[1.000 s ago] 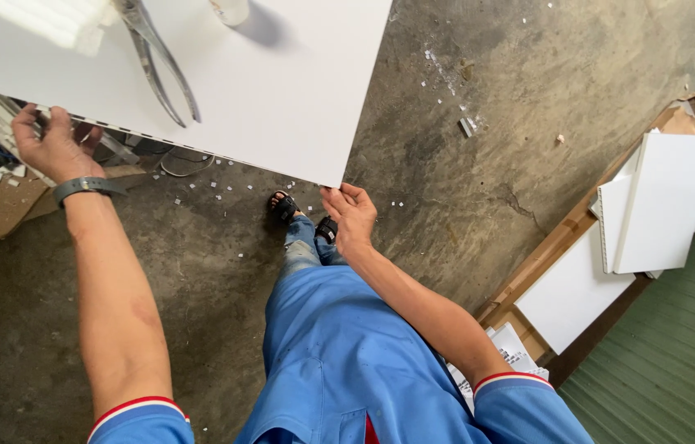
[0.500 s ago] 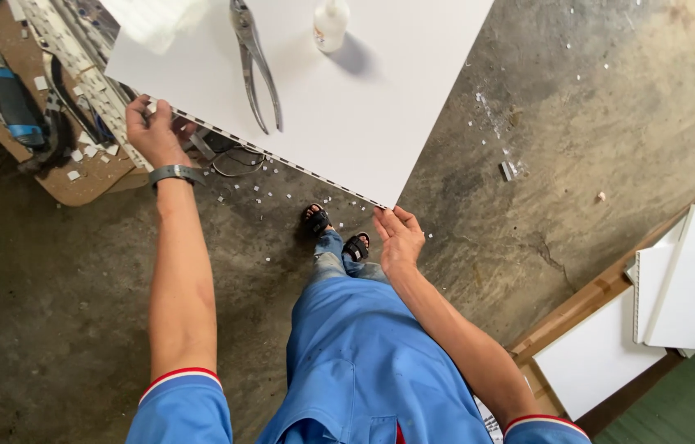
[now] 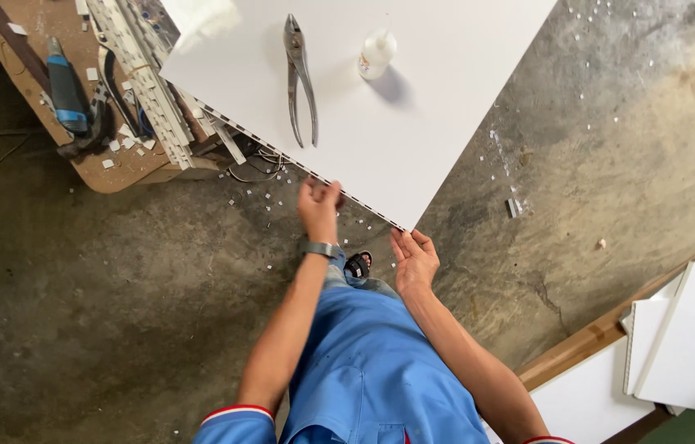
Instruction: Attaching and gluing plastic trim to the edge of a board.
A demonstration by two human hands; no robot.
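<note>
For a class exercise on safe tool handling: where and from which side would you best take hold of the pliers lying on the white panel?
Grip the pliers by the two long handles, which point toward the panel's near edge. Come from that side, probably with the left hand, which is closer. The jaws face away, and the glue bottle stands clear.

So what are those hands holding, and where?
The left hand grips the white panel at its near edge; the right hand is open under the panel's corner, holding nothing.

Hands point(image 3: 320, 205) at white panel point(image 3: 413, 107) edge.
</note>
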